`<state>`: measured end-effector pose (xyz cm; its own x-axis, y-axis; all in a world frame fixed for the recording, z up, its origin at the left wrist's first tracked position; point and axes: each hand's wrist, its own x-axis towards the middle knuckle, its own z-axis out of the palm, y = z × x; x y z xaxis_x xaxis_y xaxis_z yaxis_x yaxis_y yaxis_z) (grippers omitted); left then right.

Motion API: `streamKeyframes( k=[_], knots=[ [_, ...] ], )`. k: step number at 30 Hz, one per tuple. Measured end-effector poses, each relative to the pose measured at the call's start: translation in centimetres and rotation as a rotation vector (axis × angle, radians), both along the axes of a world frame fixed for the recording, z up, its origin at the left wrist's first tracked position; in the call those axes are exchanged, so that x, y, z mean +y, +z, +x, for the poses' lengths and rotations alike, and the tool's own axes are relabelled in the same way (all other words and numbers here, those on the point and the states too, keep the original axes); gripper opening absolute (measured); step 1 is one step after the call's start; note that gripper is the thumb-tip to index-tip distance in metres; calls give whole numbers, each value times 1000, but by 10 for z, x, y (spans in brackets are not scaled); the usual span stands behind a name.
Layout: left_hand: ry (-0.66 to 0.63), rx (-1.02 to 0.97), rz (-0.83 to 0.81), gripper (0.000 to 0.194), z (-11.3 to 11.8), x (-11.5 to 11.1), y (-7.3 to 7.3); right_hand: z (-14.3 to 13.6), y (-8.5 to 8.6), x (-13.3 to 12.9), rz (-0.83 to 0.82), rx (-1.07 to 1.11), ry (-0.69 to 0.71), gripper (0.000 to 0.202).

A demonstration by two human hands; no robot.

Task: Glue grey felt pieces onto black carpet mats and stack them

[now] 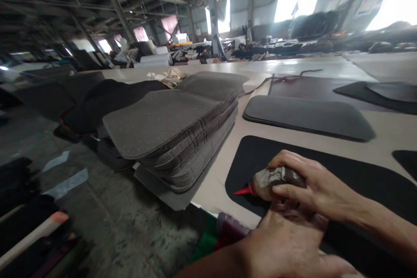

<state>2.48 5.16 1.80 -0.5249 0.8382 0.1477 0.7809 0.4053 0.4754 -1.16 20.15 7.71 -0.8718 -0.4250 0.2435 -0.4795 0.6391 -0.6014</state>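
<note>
My right hand point(309, 182) is closed round a squat glue-type bottle point(269, 180) with a worn, stained label and a red pointed nozzle. The bottle lies tilted on its side, its nozzle pointing left, just over the left end of a black rounded mat point(260, 150). Directly below it, my left hand point(289, 243) is laid palm down over the mat's near edge, thumb spread to the right. Its fingertips are partly hidden near the bottle and right hand, and I see nothing held in it.
A thick stack of grey mats point(169, 117) stands left of the black mat, overhanging the table edge. Behind lie more dark mats point(306, 115) and a brown cord point(286, 77). Purple and green rolls point(233, 228) sit by the near edge. Cloth strips point(171, 77) lie beyond the stack.
</note>
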Motion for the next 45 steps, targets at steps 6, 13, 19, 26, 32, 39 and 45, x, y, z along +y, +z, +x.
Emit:
streamKeyframes(
  k=[6,13,19,26,32,39,45],
  knots=[
    [-19,-25,33,80,1,-2,2,-6,9,-3,60,-31,-7,22],
    [-54,-50,47,76,-1,1,-6,-39,16,0,151,91,-103,25],
    [-68,-90,55,76,-1,-1,-2,-79,11,15,229,217,-234,27],
    [-75,-156,38,79,-4,2,-1,-114,9,30,344,285,-328,25],
    [-68,-182,29,78,-6,3,1,-120,21,36,401,231,-372,27],
    [-21,-186,-26,82,-5,7,-2,-97,43,81,516,135,-429,28],
    [17,-152,-29,80,-5,9,-5,-52,46,144,545,42,-577,31]
  ],
)
